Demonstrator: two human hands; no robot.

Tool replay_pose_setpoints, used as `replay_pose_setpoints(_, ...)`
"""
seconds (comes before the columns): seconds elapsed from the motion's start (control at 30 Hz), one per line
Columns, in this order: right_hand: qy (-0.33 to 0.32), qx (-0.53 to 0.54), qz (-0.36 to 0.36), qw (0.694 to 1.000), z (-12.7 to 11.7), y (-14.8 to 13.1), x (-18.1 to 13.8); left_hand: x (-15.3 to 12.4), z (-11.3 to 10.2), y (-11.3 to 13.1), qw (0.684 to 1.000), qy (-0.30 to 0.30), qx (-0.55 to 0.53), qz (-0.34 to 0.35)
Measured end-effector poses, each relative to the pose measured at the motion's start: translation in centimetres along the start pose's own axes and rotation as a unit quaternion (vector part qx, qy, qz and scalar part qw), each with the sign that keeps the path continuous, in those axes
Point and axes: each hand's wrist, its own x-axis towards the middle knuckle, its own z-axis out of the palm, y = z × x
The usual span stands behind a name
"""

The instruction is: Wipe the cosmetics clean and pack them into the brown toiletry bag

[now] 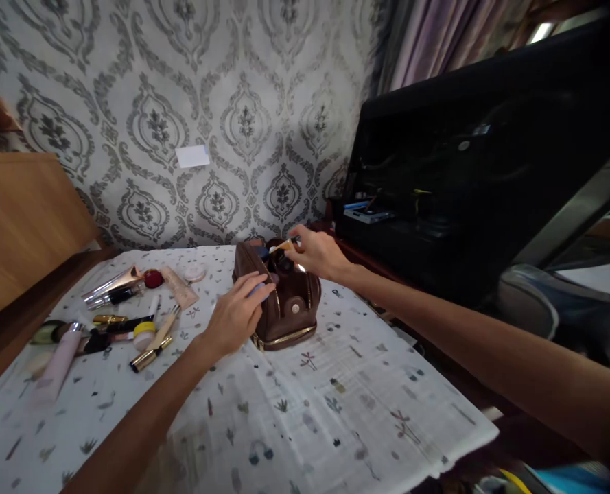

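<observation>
A brown cosmetic bag (pixel 291 333) with gold zips stands unzipped on the patterned cloth, dark items showing inside it. My left hand (pixel 235 312) is at the bag's left side, its fingers closed around a small light-blue object (pixel 258 289) mostly hidden by them. Over the bag's opening, my right hand (pixel 319 252) pinches a small slim tan-and-gold item (pixel 284 245) whose exact kind I cannot make out. Left of the bag lie loose cosmetics, among them a pink tube (pixel 60 363), a beige tube (pixel 180 287) and a gold-and-black lipstick (pixel 151 353).
White cloth (pixel 284 425) with small printed motifs covers the table. A wooden box or cabinet (pixel 27 226) stands at the left, and a large black screen-like panel (pixel 469 165) at the right. Patterned wallpaper (pixel 243 116) is behind. A grey chair (pixel 528 302) shows at far right.
</observation>
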Motion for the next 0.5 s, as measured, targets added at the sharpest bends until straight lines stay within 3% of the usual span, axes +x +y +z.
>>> replay_pose_setpoints(0.1,-0.069,-0.109,-0.024,0.991,0.3,-1.5,0.7,-0.5,0.4,0.2,0.999,0.028,-0.006,-0.016)
replay_pose_setpoints(0.3,-0.125,-0.156,-0.042,0.979,1.9,-3.3,2.5,-1.1,1.0,0.7,0.996,0.08,-0.022,-0.045)
replay_pose_setpoints(0.5,-0.169,-0.184,-0.057,0.967,3.0,-4.4,3.7,-1.1,1.2,0.5,0.995,0.079,-0.031,-0.046)
